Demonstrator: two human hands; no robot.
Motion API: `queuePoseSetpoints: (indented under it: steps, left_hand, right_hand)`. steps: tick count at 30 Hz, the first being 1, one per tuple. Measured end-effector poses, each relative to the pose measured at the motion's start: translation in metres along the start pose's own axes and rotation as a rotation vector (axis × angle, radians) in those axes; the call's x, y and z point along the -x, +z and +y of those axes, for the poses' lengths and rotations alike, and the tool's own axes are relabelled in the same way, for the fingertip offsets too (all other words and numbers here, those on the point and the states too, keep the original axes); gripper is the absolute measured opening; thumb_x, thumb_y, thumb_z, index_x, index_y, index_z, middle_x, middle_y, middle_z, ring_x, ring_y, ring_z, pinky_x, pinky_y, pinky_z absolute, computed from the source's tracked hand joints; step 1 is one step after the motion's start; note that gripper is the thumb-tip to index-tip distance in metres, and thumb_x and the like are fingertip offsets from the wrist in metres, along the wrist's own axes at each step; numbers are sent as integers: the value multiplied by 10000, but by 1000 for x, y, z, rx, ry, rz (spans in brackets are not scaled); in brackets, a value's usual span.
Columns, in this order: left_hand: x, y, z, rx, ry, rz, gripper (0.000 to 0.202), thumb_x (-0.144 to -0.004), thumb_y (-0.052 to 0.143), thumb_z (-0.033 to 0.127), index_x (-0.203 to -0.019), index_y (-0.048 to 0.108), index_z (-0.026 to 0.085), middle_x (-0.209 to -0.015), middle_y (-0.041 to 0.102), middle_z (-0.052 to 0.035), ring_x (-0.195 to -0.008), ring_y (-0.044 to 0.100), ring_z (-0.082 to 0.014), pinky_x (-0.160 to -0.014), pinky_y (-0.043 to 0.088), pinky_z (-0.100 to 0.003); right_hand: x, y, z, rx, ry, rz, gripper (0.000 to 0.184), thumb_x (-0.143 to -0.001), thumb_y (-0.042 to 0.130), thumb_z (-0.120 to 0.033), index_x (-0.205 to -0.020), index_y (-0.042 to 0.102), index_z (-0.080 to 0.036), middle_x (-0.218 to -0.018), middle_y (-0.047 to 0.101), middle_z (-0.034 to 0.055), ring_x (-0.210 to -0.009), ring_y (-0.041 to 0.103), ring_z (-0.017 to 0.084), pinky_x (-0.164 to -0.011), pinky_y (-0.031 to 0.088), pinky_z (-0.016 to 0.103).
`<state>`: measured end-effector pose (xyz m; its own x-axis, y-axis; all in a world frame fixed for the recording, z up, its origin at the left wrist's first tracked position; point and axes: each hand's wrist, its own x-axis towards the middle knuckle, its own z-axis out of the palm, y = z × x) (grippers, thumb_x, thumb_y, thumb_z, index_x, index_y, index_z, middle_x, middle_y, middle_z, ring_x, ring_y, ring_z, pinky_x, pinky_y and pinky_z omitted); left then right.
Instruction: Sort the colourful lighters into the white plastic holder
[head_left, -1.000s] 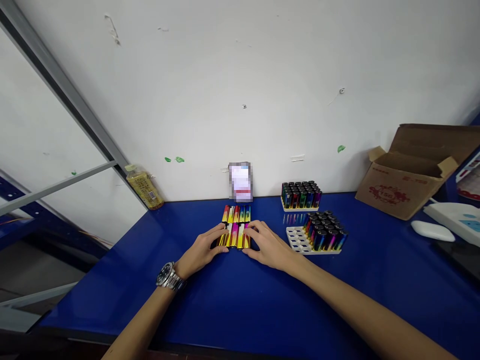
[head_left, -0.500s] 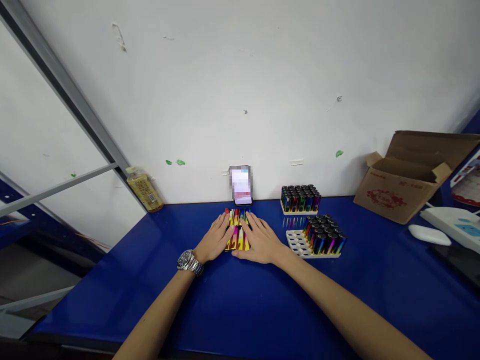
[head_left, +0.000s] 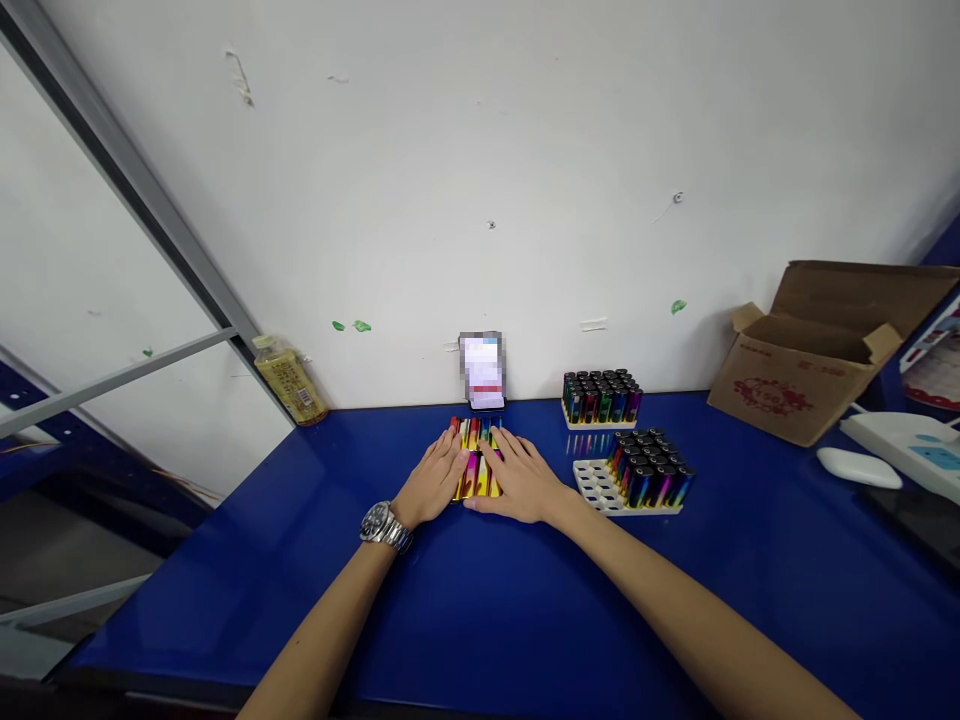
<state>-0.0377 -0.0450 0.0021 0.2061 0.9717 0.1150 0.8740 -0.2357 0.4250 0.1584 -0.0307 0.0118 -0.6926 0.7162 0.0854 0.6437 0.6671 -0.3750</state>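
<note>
My view has a bottle (head_left: 291, 385) by the wall at middle left. Near mid-frame, my left hand (head_left: 432, 480) lies flat across the left side of the shiny multicoloured cylinders (head_left: 470, 478), two rows lying on the blue table (head_left: 465, 610); its grip is opened out, clasping nothing. A lit phone (head_left: 484, 372) stands just behind them. My right hand (head_left: 529, 482) covers their right side, grip likewise flattened. Right of centre I see upright dark-topped cylinders (head_left: 651, 468) in white racks (head_left: 596, 485), then an open carton (head_left: 780, 388).
</note>
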Motion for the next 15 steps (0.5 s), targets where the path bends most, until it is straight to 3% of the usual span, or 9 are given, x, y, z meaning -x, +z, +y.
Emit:
queuePoseSetpoints:
  steps: [6, 15]
  left_hand:
    - [0, -1, 2, -20, -8, -21, 658, -962, 132, 479, -1463, 249, 68, -1546, 207, -160, -1441, 125, -225, -1177, 157, -442]
    - [0, 1, -3, 23, 16, 15, 680, -951, 116, 531, -1459, 275, 107, -1548, 220, -137, -1437, 152, -217, -1177, 170, -424]
  right_hand:
    - [-1, -4, -1, -19, 0, -55, 1016, -785, 304, -795, -1511, 130, -106, -1565, 40, 228, -1446, -9, 334, -1131, 65, 515]
    - [-1, -7, -2, -22, -6, -63, 999, -787, 320, -791, -1509, 149, -121, -1562, 46, 239, -1444, -7, 347, -1122, 69, 533]
